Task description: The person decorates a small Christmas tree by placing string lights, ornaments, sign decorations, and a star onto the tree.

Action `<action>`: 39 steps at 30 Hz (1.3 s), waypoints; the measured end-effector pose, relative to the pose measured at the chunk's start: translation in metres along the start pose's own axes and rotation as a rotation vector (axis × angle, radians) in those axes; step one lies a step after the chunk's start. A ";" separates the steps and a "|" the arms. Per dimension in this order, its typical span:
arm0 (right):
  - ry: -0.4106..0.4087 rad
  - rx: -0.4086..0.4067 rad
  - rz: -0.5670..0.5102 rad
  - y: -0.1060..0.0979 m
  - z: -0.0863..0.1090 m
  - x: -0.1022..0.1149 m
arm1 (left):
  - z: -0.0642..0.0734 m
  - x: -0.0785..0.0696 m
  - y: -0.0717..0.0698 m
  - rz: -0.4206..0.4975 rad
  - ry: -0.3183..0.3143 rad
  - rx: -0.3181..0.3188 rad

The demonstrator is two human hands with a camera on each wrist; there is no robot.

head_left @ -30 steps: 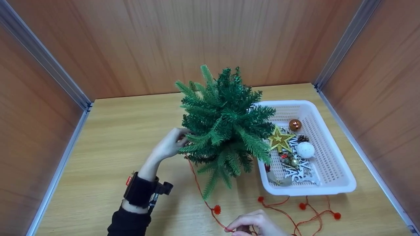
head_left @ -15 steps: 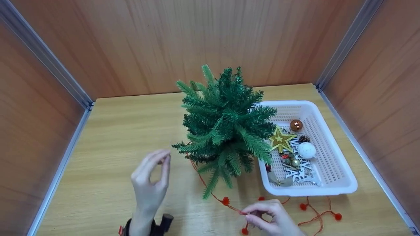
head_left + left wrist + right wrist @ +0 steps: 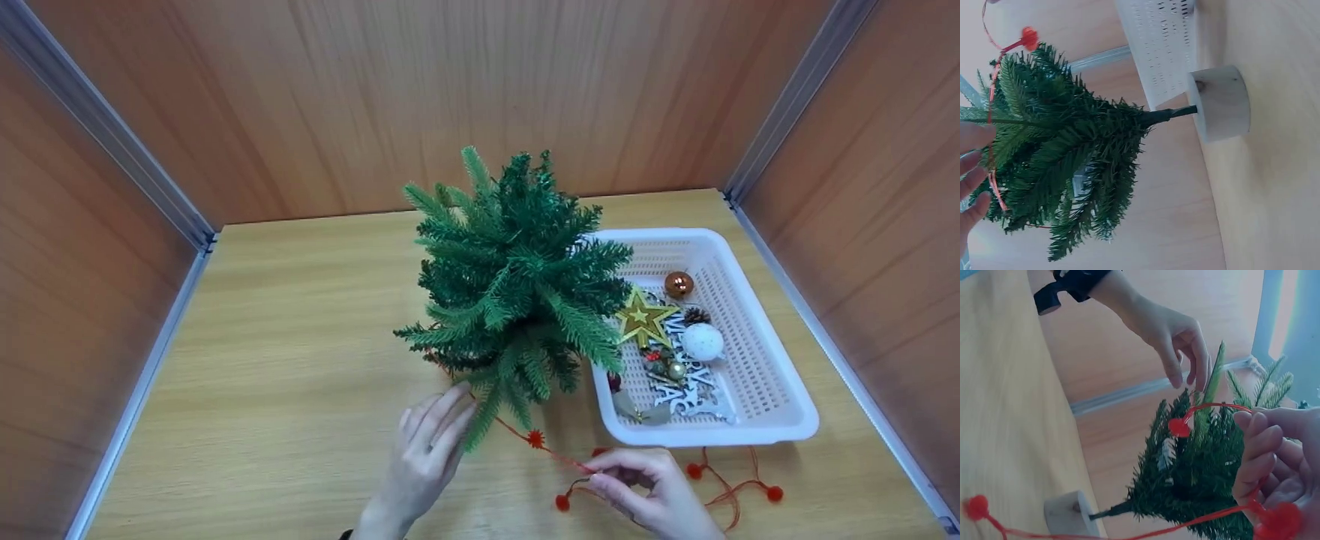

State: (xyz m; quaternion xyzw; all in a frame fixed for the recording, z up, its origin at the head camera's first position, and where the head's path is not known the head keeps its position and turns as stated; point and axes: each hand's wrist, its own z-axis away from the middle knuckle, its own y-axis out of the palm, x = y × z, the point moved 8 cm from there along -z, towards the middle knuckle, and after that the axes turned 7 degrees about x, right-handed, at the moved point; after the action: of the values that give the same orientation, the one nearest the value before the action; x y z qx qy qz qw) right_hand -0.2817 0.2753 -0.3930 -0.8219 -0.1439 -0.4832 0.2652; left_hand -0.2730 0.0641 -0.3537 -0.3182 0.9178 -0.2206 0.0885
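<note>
Left grip (image 3: 429, 454) back beside tree (image 3: 517, 277), right grip (image 3: 646, 487) and pompom string (image 3: 535, 439) farther right

The tree (image 3: 517, 277) has rough, bristly plastic needles and a matt base (image 3: 1224, 104), probably wood. The counter (image 3: 300, 322) has a smooth wood-grain finish; the basket (image 3: 712, 436) is smooth plastic, the brown ball (image 3: 679, 284) glossy, the red pompoms (image 3: 1179, 427) fuzzy.

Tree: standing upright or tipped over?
The tree stands upright: its round base sits flat on the table, with the trunk rising from it.
</note>
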 end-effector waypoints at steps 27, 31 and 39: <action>0.191 -0.073 -0.834 -0.011 -0.005 -0.029 | 0.085 -0.067 0.163 1.104 -0.753 1.115; 0.216 -0.102 -0.858 -0.016 -0.006 -0.032 | 0.091 -0.074 0.170 1.229 -0.785 1.177; 0.264 -0.201 -0.654 -0.045 0.000 -0.041 | 0.077 -0.053 0.138 1.104 -0.627 1.079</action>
State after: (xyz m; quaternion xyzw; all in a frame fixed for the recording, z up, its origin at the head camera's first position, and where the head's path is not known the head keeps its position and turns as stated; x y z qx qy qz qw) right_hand -0.3240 0.3125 -0.4153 -0.6849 -0.3152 -0.6562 0.0307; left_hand -0.2833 0.1668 -0.4845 0.2171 0.6429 -0.4563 0.5756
